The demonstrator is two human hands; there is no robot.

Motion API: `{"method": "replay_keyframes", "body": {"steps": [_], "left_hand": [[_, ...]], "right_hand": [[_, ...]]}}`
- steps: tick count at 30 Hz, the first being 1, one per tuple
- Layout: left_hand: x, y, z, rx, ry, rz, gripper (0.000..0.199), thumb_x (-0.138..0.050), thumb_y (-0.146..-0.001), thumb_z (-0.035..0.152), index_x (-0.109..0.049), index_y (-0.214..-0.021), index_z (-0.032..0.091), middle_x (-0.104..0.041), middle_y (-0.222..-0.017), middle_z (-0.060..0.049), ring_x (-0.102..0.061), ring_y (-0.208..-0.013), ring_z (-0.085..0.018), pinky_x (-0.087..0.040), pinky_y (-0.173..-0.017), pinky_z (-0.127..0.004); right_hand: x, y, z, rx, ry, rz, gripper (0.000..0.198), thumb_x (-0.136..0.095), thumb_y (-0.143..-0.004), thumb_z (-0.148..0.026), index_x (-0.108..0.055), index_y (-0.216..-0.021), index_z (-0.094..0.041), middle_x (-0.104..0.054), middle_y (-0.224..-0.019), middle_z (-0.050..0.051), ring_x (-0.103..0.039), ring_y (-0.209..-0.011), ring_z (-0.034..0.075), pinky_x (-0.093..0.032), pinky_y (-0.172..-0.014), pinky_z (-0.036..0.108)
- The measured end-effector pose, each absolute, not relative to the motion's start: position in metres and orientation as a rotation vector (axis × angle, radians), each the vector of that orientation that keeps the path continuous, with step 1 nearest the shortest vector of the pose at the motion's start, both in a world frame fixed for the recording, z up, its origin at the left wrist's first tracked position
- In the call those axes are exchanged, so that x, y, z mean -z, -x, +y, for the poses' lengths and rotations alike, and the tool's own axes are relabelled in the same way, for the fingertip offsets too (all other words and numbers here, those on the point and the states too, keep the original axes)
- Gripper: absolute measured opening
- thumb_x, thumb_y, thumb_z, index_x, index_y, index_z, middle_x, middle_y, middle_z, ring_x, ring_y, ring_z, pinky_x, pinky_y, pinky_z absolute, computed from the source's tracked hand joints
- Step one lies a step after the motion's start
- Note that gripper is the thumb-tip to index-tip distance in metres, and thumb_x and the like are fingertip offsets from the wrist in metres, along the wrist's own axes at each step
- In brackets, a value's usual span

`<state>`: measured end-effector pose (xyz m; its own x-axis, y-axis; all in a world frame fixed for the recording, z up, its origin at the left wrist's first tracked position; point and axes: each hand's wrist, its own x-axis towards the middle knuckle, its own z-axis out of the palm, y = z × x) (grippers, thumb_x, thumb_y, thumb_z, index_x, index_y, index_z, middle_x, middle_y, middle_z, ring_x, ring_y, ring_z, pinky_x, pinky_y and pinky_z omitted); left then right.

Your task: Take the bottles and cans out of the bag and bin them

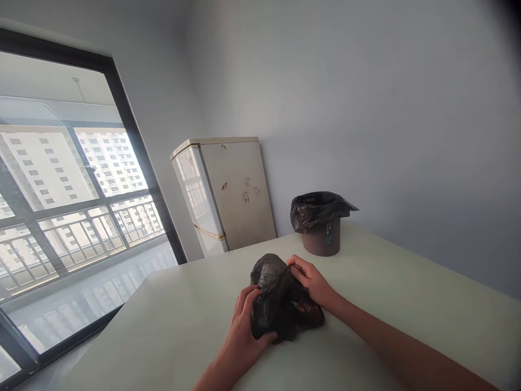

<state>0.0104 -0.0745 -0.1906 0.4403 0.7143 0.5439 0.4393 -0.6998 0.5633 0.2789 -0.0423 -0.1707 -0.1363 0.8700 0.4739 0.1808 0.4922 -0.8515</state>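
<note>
A crumpled black plastic bag (pixel 277 304) rests on the pale green table between my hands, with something brownish showing at its right side. My left hand (pixel 246 326) grips the bag's left side, fingers bent over it and the thumb along the near edge. At the upper right of the bag, my right hand (pixel 307 277) is closed on the plastic, its fingertips partly hidden. What the bag holds, if anything, I cannot make out. Farther back stands a brown trash bin (pixel 321 241), lined with another black bag (pixel 313 209) folded over its rim.
The pale green tabletop (pixel 171 320) reaches toward a grey wall (pixel 366 119). Beyond its far edge stands a cream refrigerator (pixel 240 195) with worn stickers. To the left, a dark-framed glass door (pixel 134 130) faces a railed balcony.
</note>
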Motion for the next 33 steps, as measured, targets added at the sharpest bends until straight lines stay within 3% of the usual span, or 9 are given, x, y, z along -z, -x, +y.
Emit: {"method": "replay_keyframes", "body": {"steps": [4, 7, 13, 18, 22, 24, 27, 30, 33], "left_hand": [[0.199, -0.007, -0.065, -1.183, -2.244, 1.052, 0.054, -0.050, -0.074, 0.004, -0.058, -0.123, 0.024, -0.063, -0.120, -0.009, -0.064, -0.104, -0.022, -0.056, -0.087, -0.035], [0.197, 0.001, -0.058, -1.190, -2.181, 1.156, 0.031, -0.043, -0.082, 0.010, -0.064, -0.102, 0.022, -0.065, -0.096, -0.005, -0.062, -0.081, -0.019, -0.051, -0.069, -0.029], [0.190, 0.006, -0.055, -1.387, -2.017, 1.228, 0.025, -0.045, -0.091, 0.023, -0.067, -0.102, 0.022, -0.065, -0.097, -0.006, -0.061, -0.085, -0.022, -0.048, -0.078, -0.032], [0.188, 0.005, -0.057, -1.370, -1.783, 1.109, 0.024, -0.051, -0.094, 0.031, -0.062, -0.114, 0.023, -0.063, -0.077, 0.001, -0.052, -0.069, -0.017, -0.042, -0.069, -0.026], [0.183, 0.000, -0.062, -1.380, -1.555, 0.923, 0.030, -0.062, -0.094, 0.042, -0.056, -0.118, 0.025, -0.063, -0.085, 0.001, -0.052, -0.073, -0.015, -0.043, -0.068, -0.024], [0.181, -0.003, -0.064, -1.367, -1.428, 0.846, 0.033, -0.066, -0.092, 0.045, -0.054, -0.116, 0.026, -0.060, -0.083, 0.002, -0.048, -0.068, -0.013, -0.040, -0.062, -0.022], [0.177, -0.004, -0.066, -1.328, -1.241, 0.823, 0.039, -0.071, -0.087, 0.047, -0.052, -0.115, 0.027, -0.054, -0.073, 0.005, -0.042, -0.057, -0.011, -0.035, -0.053, -0.019], [0.173, -0.003, -0.066, -1.340, -1.186, 0.881, 0.038, -0.071, -0.084, 0.048, -0.055, -0.110, 0.026, -0.055, -0.071, 0.005, -0.046, -0.058, -0.012, -0.037, -0.053, -0.019], [0.173, 0.002, -0.061, -1.438, -1.246, 0.962, 0.033, -0.069, -0.084, 0.050, -0.061, -0.099, 0.022, -0.060, -0.081, 0.002, -0.053, -0.069, -0.014, -0.043, -0.061, -0.021]], "right_hand": [[0.171, -0.280, -0.038, -0.723, 0.961, -1.572, 0.036, -0.045, -0.102, -0.054, -0.053, -0.089, -0.022, -0.048, -0.072, -0.003, -0.044, -0.067, 0.016, -0.035, -0.065, 0.028], [0.174, -0.282, -0.034, -0.566, 1.084, -1.617, 0.035, -0.045, -0.102, -0.051, -0.055, -0.085, -0.022, -0.049, -0.072, -0.002, -0.045, -0.067, 0.017, -0.035, -0.066, 0.029], [0.187, -0.292, -0.019, -0.364, 1.370, -1.609, 0.040, -0.050, -0.096, -0.048, -0.049, -0.066, -0.021, -0.047, -0.066, -0.001, -0.047, -0.065, 0.017, -0.034, -0.065, 0.031], [0.175, -0.291, -0.031, -0.589, 1.234, -1.539, 0.030, -0.047, -0.101, -0.050, -0.054, -0.089, -0.024, -0.050, -0.055, -0.006, -0.048, -0.052, 0.016, -0.036, -0.056, 0.029], [0.150, -0.285, -0.057, -0.725, 0.876, -1.787, 0.026, -0.063, -0.096, -0.047, -0.059, -0.108, -0.024, -0.074, -0.099, 0.004, -0.069, -0.095, 0.022, -0.052, -0.089, 0.035], [0.145, -0.281, -0.065, -0.716, 0.726, -2.042, 0.043, -0.077, -0.085, -0.045, -0.063, -0.121, -0.026, -0.068, -0.128, 0.008, -0.063, -0.120, 0.026, -0.046, -0.107, 0.041], [0.148, -0.277, -0.068, -0.573, 0.641, -2.330, 0.067, -0.089, -0.071, -0.038, -0.064, -0.133, -0.027, -0.058, -0.140, 0.010, -0.056, -0.127, 0.029, -0.043, -0.112, 0.042], [0.157, -0.276, -0.063, -0.537, 0.769, -2.362, 0.050, -0.073, -0.082, -0.019, -0.067, -0.131, -0.027, -0.064, -0.128, 0.009, -0.062, -0.113, 0.024, -0.049, -0.100, 0.036], [0.161, -0.278, -0.057, -0.593, 0.855, -2.291, 0.040, -0.051, -0.082, -0.004, -0.075, -0.107, -0.024, -0.072, -0.103, 0.004, -0.066, -0.094, 0.020, -0.050, -0.091, 0.032]]}}
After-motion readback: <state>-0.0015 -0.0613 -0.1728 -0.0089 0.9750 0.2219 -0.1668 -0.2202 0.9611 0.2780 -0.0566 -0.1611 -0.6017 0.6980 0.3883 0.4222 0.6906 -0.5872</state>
